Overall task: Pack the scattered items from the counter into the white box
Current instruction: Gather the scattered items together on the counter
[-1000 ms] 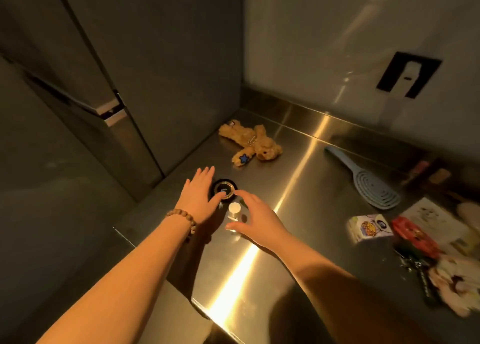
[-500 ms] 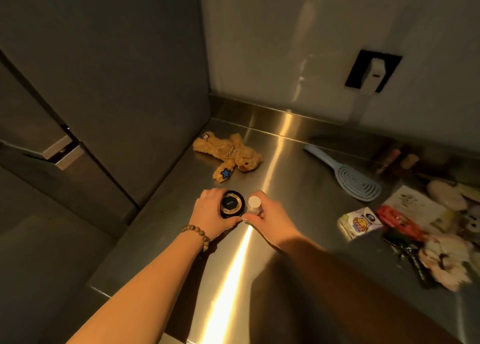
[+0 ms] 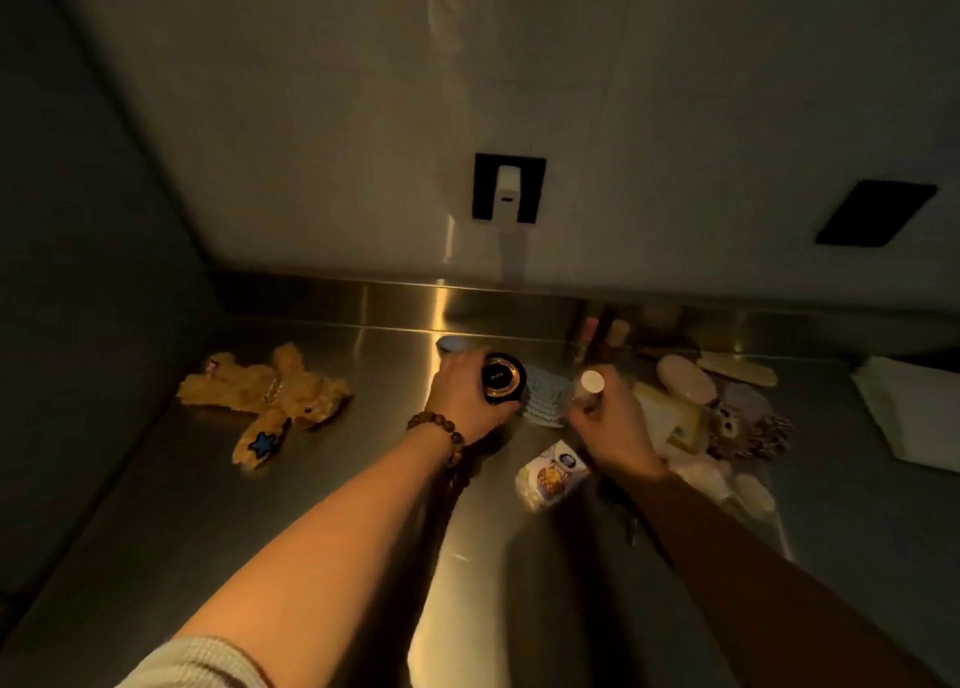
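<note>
Black jar [image 3: 501, 380] gripped in your left hand [image 3: 464, 400], white-capped bottle [image 3: 591, 387] in your right hand [image 3: 613, 424], blue brush [image 3: 543, 401] mostly hid behind both.

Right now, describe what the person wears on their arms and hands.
The left wrist carries a bracelet of round brown wooden beads. A pale ribbed sleeve is pushed up near the left elbow. The right forearm and both hands are bare: no rings or gloves visible.

You can't read any text here: the jar lid [image 3: 502, 378] carries a small light mark, and the printed pack [image 3: 551, 474] shows only blurred pictures.
</note>
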A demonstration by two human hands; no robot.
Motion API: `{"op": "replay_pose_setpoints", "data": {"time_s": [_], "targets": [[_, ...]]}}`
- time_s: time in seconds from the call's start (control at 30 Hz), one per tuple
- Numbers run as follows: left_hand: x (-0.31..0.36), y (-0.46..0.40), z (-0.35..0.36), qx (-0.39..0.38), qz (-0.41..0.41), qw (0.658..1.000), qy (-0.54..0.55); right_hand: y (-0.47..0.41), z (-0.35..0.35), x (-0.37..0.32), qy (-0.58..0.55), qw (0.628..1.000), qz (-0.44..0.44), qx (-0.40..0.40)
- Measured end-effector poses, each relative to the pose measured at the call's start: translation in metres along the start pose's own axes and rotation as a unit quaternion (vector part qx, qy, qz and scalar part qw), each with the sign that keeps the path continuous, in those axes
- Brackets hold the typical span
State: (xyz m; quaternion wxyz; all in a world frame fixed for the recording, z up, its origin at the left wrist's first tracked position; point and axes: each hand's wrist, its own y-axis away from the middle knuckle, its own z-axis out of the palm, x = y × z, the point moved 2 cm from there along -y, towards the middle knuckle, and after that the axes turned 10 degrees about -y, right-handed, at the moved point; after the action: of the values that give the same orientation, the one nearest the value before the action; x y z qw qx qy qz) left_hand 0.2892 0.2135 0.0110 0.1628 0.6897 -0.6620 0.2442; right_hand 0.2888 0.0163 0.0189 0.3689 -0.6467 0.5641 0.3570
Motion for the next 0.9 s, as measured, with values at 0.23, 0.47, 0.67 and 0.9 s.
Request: {"op": "replay_pose_setpoints", "data": {"time_s": [0.23,0.47,0.67,0.9], "targets": [[0.033,-0.086,0.055,-0.020,-0.027,0.999,-0.035,-0.041,-0.062,0.033,0.009,0.993,-0.057,0.105],[0.042,-0.122,0.088,-0.060,-0.030,0.994,-0.081,-0.087,-0.066,0.044,0.050,0.996,-0.016,0.075],[0.042,-0.120,0.101,-0.057,-0.036,0.993,-0.094,-0.105,-0.038,0.054,0.125,0.992,0.004,-0.005],[0.044,-0.118,0.107,-0.063,-0.029,0.995,-0.076,-0.113,-0.035,0.064,0.135,0.991,0.013,0.002]]}}
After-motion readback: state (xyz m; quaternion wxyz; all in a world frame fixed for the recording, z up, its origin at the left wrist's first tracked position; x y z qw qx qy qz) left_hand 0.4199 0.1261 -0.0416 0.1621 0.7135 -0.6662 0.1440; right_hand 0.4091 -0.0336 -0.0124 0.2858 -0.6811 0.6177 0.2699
